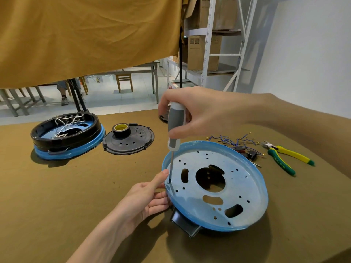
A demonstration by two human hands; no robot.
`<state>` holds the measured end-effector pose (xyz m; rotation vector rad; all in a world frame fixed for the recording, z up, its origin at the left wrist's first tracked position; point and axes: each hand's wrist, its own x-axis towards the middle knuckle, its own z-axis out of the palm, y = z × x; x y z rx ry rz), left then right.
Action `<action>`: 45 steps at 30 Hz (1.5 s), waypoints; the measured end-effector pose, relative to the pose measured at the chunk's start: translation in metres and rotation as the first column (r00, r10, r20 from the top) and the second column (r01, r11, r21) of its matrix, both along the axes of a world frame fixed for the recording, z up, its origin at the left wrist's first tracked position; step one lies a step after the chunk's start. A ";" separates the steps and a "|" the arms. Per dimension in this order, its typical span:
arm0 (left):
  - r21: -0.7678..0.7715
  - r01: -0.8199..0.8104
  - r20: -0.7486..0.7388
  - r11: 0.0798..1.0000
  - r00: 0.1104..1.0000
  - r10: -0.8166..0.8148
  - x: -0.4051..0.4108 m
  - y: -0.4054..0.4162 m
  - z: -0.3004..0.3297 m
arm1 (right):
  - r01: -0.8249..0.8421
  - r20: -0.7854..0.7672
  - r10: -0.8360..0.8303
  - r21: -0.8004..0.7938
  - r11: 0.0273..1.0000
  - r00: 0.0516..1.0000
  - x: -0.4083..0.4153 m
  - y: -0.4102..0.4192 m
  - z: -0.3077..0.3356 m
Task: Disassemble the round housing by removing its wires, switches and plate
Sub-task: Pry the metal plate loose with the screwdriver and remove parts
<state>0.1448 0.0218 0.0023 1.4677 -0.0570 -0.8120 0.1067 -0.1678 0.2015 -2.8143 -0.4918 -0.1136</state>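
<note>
Far left of the frame: sat a second round housing (67,136) with white wires inside. Just right of it lay a black cover (129,140) with a roll of tape (121,130) on top. Lower middle: left hand (146,196), fingers straight, pressed against the rim of the blue round housing (216,186). Above it, right hand (197,114) gripped a grey screwdriver (175,128), tip down in a hole in the plate (235,184). Right side: lay loose blue wires (229,140), black switches (250,154), then yellow-green pliers (284,156), all on the brown table (76,186).
</note>
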 end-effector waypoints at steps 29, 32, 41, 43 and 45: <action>-0.024 0.001 -0.021 1.000 1.000 -0.002 0.001 0.001 -0.003 | 0.021 -0.026 -0.022 -0.022 1.000 0.999 0.006 0.005 0.001; -0.021 0.001 -0.027 1.000 1.000 -0.001 0.002 0.001 -0.002 | 0.027 -0.038 -0.028 -0.018 0.999 0.999 0.003 0.005 0.002; -0.003 0.000 -0.010 1.000 1.000 0.000 0.001 0.000 -0.003 | 0.063 -0.098 -0.065 -0.031 0.998 0.993 0.004 0.008 0.006; -0.002 0.000 -0.009 1.000 1.000 0.000 0.001 0.000 -0.003 | 0.076 -0.067 -0.080 -0.066 0.995 0.995 0.002 0.007 0.005; -0.001 -0.005 -0.009 1.000 1.000 0.005 0.001 0.000 -0.003 | 0.154 0.106 -0.137 -0.182 0.971 0.985 0.002 0.007 -0.002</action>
